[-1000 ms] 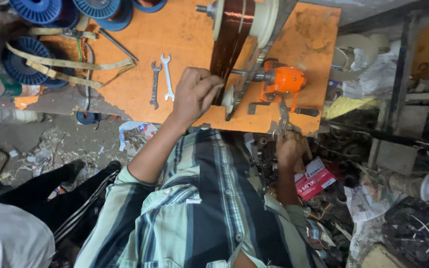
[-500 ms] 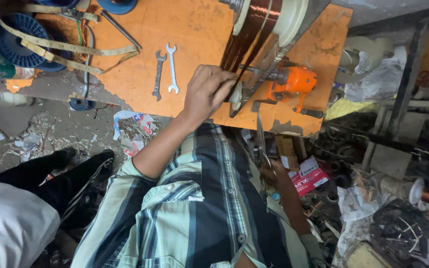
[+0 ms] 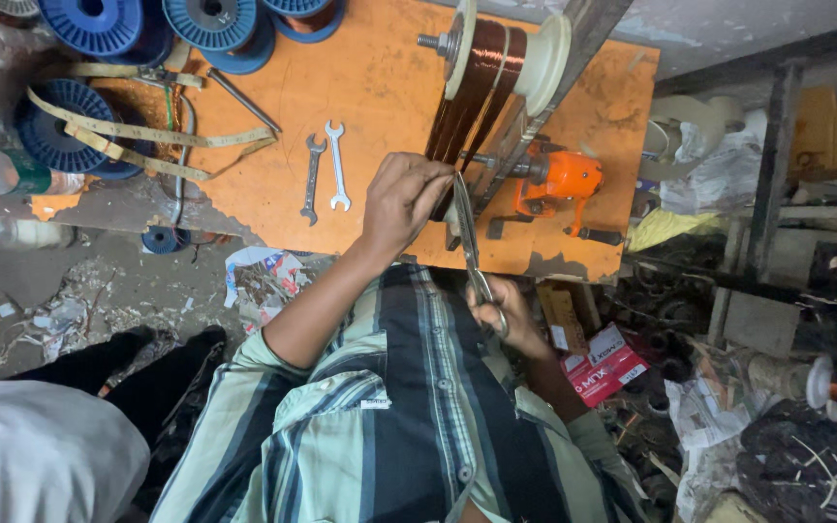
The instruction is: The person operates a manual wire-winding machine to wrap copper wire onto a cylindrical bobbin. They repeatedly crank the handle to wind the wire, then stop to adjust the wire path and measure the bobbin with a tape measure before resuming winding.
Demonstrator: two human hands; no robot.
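Left hand (image 3: 404,199) is clenched on the band of copper wire (image 3: 459,116) where it comes down off the cream winding former (image 3: 511,58), pinching it just below the former. Your right hand (image 3: 504,312) grips the scissors (image 3: 469,232) by the handles, blades pointing up beside the left-hand fingers, tips touching or nearly touching the wire; can't tell if blades are parted. Step looks like cutting the wire at the pinch. Next move calls for keeping the band taut and blades clear of your fingers. Two spanners (image 3: 326,172) lie left of the left hand on the orange table (image 3: 380,87); orange hand winder (image 3: 559,179) to its right.
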